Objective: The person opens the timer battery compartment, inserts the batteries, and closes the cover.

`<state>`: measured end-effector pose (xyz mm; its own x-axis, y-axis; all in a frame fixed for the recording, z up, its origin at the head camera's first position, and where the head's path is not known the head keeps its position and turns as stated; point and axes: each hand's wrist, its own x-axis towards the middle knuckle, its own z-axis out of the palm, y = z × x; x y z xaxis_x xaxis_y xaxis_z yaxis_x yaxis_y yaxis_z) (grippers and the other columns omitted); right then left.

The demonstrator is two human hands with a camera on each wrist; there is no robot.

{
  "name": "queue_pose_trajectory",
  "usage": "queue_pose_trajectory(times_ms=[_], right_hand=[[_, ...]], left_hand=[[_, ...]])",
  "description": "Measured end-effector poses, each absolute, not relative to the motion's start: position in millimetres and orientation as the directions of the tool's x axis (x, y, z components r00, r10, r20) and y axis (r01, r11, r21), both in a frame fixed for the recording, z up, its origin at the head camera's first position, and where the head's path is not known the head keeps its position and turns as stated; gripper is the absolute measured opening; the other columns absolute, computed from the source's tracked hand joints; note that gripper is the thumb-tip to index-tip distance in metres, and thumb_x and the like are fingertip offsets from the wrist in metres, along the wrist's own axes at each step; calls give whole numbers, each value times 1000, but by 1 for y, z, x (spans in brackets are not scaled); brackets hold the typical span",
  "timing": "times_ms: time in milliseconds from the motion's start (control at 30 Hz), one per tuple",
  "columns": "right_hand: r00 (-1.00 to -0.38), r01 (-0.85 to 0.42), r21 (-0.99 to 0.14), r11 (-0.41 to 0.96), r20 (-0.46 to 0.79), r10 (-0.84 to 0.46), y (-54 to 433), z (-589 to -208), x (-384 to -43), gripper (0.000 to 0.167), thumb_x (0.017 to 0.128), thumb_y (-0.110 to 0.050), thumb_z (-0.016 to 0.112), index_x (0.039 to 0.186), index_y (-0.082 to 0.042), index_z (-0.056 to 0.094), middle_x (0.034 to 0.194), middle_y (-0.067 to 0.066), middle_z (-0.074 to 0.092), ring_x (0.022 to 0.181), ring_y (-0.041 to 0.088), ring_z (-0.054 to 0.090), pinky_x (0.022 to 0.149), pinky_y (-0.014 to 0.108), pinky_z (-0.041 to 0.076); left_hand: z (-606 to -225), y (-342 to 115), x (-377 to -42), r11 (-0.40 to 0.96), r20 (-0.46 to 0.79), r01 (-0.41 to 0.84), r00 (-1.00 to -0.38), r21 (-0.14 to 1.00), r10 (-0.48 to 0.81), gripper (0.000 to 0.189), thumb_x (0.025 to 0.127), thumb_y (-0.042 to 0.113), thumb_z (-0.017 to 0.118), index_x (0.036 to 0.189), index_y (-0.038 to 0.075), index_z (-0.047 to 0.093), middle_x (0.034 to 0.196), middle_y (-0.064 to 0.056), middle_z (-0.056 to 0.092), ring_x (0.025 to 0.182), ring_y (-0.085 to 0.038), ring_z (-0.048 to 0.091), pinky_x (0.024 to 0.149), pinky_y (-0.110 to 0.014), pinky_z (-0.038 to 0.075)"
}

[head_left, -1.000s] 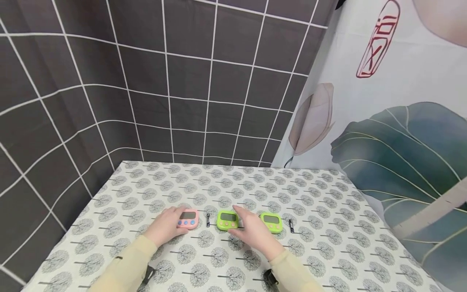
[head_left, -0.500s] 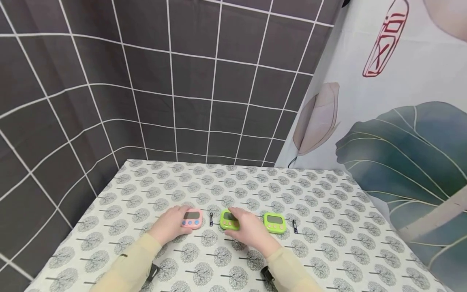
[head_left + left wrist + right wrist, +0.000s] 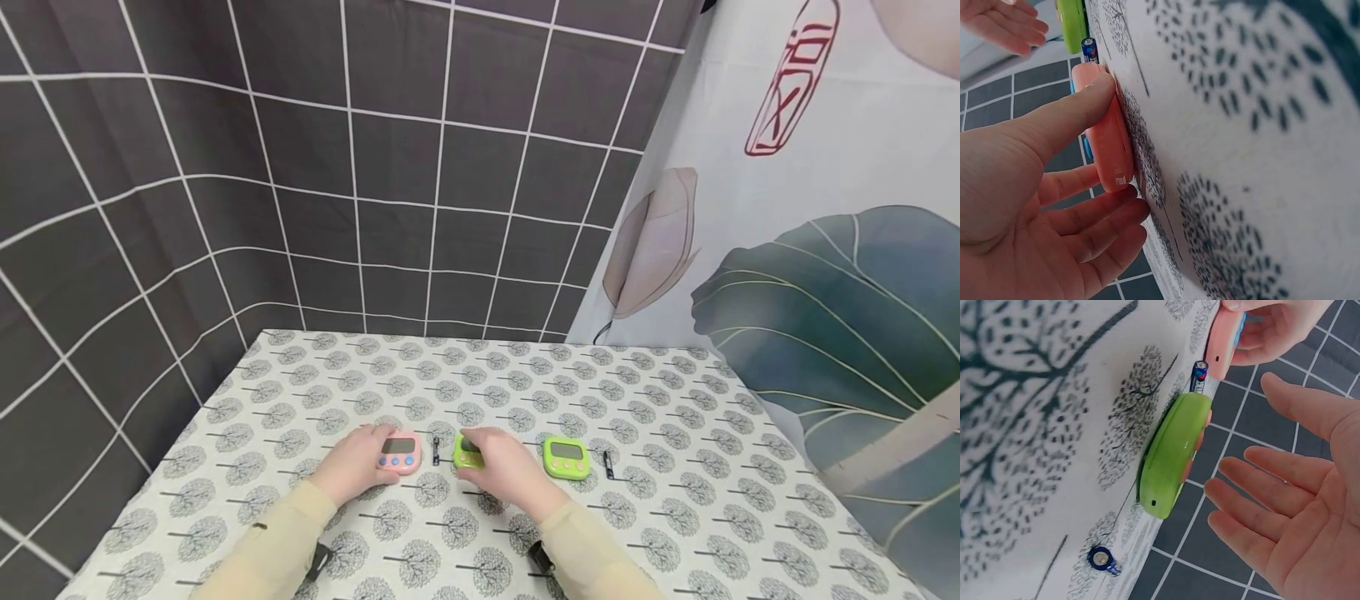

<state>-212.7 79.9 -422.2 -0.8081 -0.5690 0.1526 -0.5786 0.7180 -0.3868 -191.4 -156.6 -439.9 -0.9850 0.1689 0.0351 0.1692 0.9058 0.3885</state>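
Since the right hand (image 3: 504, 471) had shifted further over the middle green timer (image 3: 466, 458), its empty fingers extended, it seemed within reach, while the left hand (image 3: 352, 467) pinched the pink timer (image 3: 401, 452) on the cloth (image 3: 416, 521).

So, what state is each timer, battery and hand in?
Pink timer: face up, gripped
Middle green timer: face up, not held
Right green timer: face up, untouched
Screens: too small to read
Batteries: loose, lying down
Left hand: gripping
Right hand: open, holding nothing
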Motion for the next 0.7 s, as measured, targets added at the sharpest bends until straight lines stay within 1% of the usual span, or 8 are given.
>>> queue_pose_trajectory(times_ms=[133,167,267,367,500,633,667,700], right_hand=[[-796,-597,-373,710,166,-582,76,-420,-214,54,79,-24,76,122,3,59,94,5,68,85,16,63,81,29,52],[-794,-601,-371,708,170,-584,75,-420,-215,52,78,-24,76,120,3,60,90,4,68,81,14,62,79,27,52],[-787,-609,-364,705,173,-592,71,-420,-216,49,78,-23,76,117,4,62,77,1,63,69,9,55,69,23,50],[-790,-604,-369,706,163,-591,68,-421,-216,47,78,-22,76,115,4,63,68,-3,55,61,6,44,60,19,43],[-794,-598,-374,709,155,-588,66,-422,-216,47,78,-22,76,115,4,63,65,-5,51,59,4,41,57,18,39],[-793,-598,-395,697,164,-586,65,-423,-217,46,78,-21,76,114,5,63,66,-5,53,59,3,42,57,17,42],[-792,-600,-395,696,168,-587,64,-423,-218,42,78,-21,77,109,4,65,66,-5,54,59,3,43,57,17,42],[-791,-601,-395,695,173,-586,63,-424,-219,41,78,-21,77,109,4,65,67,-4,55,60,3,43,58,17,43]], left_hand=[[-440,-156,-192,901,37,172,-985,398,171,75,66,28,85,127,-2,53,119,-20,60,107,-35,57,93,-48,45],[-440,-156,-192,901,36,171,-985,399,171,75,66,28,85,127,-2,53,119,-20,60,107,-35,57,93,-48,45],[-439,-157,-192,899,32,169,-985,404,171,75,66,27,85,127,-2,53,120,-21,59,109,-36,57,94,-49,45],[-439,-157,-193,899,29,171,-984,403,174,76,66,27,85,127,-3,52,121,-22,59,111,-37,56,96,-49,44],[-441,-158,-193,897,26,173,-984,406,178,77,65,27,85,126,-6,52,119,-22,60,110,-37,56,96,-48,44],[-441,-159,-193,896,25,169,-984,410,174,77,65,27,85,126,-7,52,118,-22,60,109,-36,57,96,-47,44],[-441,-159,-193,896,25,168,-985,412,173,78,65,27,85,126,-7,52,118,-22,60,109,-36,57,96,-47,44],[-441,-159,-193,894,23,164,-985,417,169,78,65,27,85,126,-7,52,118,-22,60,110,-37,57,96,-48,44]])
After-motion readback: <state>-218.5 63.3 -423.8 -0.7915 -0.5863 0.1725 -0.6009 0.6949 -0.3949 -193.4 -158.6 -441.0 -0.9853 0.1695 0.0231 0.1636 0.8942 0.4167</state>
